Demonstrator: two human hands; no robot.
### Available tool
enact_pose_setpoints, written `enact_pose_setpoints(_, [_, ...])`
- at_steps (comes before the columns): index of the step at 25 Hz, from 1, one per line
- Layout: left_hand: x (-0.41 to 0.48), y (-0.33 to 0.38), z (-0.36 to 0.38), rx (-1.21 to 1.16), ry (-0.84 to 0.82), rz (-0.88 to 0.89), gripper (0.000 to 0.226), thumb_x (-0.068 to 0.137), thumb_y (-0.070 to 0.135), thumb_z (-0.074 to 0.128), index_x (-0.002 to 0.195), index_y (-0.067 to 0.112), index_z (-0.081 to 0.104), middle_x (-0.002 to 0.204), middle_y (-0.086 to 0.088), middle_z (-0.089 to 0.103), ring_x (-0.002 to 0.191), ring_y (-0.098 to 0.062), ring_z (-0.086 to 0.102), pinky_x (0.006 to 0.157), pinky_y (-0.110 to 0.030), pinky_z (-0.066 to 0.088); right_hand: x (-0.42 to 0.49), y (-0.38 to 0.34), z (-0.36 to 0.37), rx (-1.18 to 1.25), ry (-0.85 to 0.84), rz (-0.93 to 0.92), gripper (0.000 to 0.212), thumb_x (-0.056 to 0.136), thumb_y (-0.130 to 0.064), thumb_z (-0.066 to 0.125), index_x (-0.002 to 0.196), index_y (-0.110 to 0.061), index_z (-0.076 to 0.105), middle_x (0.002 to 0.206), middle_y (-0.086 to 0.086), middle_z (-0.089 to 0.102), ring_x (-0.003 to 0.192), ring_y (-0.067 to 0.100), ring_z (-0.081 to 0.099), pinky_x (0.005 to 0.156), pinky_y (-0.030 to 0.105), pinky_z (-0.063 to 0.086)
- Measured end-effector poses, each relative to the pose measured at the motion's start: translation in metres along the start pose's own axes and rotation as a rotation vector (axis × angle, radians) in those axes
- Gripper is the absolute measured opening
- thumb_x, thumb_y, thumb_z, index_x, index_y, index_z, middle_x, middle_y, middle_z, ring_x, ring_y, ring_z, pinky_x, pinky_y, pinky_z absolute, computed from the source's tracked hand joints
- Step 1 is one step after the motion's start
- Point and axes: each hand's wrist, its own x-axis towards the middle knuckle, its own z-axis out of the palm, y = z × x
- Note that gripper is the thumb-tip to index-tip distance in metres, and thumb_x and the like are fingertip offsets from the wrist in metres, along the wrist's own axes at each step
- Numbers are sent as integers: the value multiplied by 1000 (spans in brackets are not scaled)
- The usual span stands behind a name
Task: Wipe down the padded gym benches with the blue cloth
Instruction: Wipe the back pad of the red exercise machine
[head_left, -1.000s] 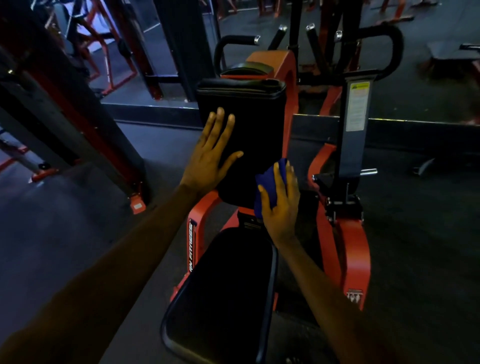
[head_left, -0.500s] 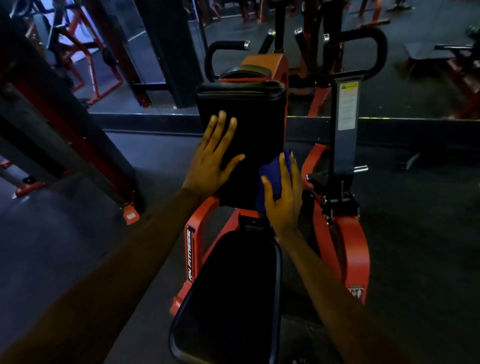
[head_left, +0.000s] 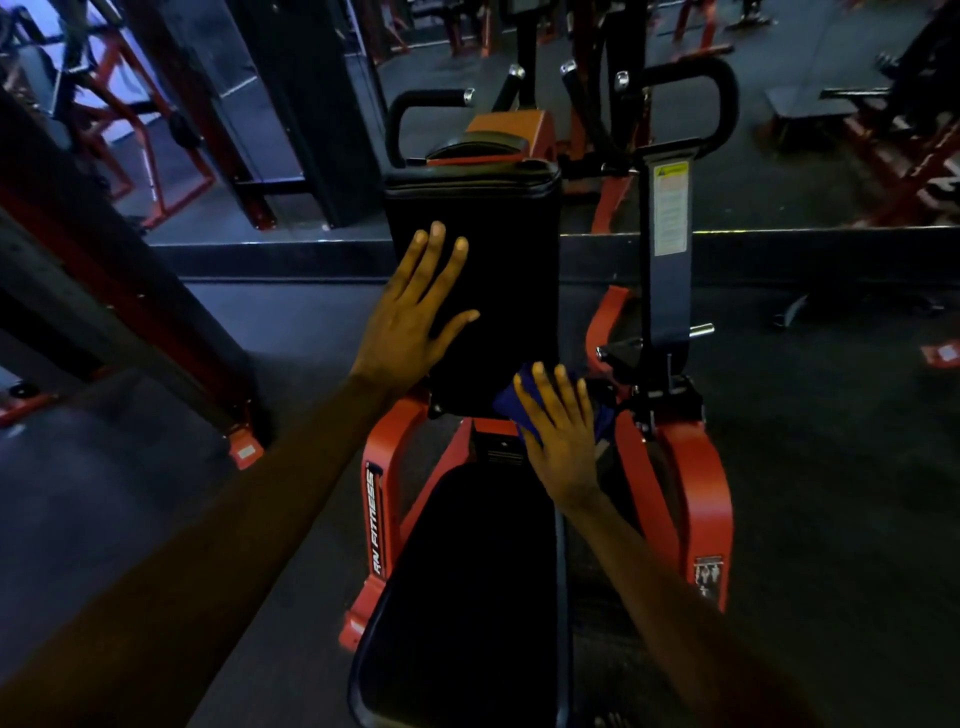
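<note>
A black padded back pad (head_left: 511, 260) stands upright on an orange machine frame, with a black seat pad (head_left: 462, 597) below it. My left hand (head_left: 410, 322) lies flat with straight fingers on the back pad's left side. My right hand (head_left: 563, 431) presses the blue cloth (head_left: 511, 402) with straight fingers against the lower right corner of the back pad, just above the seat. Most of the cloth is hidden under the hand.
The orange frame (head_left: 696, 467) curves down on the right of the seat. A dark upright post (head_left: 667, 270) with a warning label stands beside the back pad. Black handles (head_left: 415, 114) rise behind it. A red and black rack (head_left: 104, 291) slants at the left. Dark rubber floor surrounds the machine.
My right hand has slid the cloth down and to the right, from the back pad's right edge to its lower right corner. My left hand stays flat on the pad.
</note>
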Motion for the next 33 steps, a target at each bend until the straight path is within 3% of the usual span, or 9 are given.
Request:
enact_pose_setpoints(3, [-1,-1,2,20,-1,-4,69,101,34,62,155,4,30,161,-24,26,152,-29,12,125,-42,19,1,0,3,-98,-28,-78,68,90,-15,62,152,-22,37,168,-9,8,155,23,12,125,49,12])
enact_pose_setpoints(8, [-1,-4,4,24,2,17,68,102,35,60,155,5,30,161,-24,26,152,-34,16,124,-46,23,14,-16,10,-287,-101,-254,62,90,-14,55,151,-21,45,160,-2,37,150,22,26,125,41,11])
enact_pose_setpoints(11, [-3,-5,5,10,9,25,68,102,36,60,155,5,29,160,-25,26,152,-30,13,124,-48,22,25,-34,24,-340,-178,-371,64,89,-15,61,151,-20,45,160,-2,37,149,21,31,126,40,10])
enact_pose_setpoints(15, [-5,-14,1,60,-46,13,69,103,43,54,157,11,25,163,-20,23,153,-23,7,124,-45,13,32,-32,16,-365,-189,-396,65,90,-21,63,153,-21,42,162,-2,33,150,20,28,125,40,11])
enact_pose_setpoints(19, [-2,-17,2,-3,-39,67,68,103,40,56,156,8,27,162,-22,24,153,-27,9,124,-45,20,43,-26,3,-459,-273,-491,65,93,-27,58,155,-22,38,164,0,29,152,22,25,125,44,9])
enact_pose_setpoints(25, [-2,-21,8,-21,-5,76,69,102,40,58,155,8,29,162,-19,22,153,-21,3,126,-40,12,69,-80,44,-428,-402,-586,51,90,-21,35,128,-24,70,140,-2,61,134,20,53,118,41,26])
enact_pose_setpoints(30, [-2,-23,6,-16,14,86,69,102,41,59,155,9,30,163,-16,22,154,-19,3,125,-40,14,52,-40,13,-506,-478,-700,58,91,-16,31,144,-17,55,156,4,44,145,26,40,122,46,16])
enact_pose_setpoints(33, [-3,-19,6,-14,12,69,68,102,40,60,155,9,30,162,-18,25,154,-19,3,125,-41,15,44,-24,-3,-508,-437,-705,58,89,-15,33,142,-17,57,155,3,46,143,25,43,121,45,11])
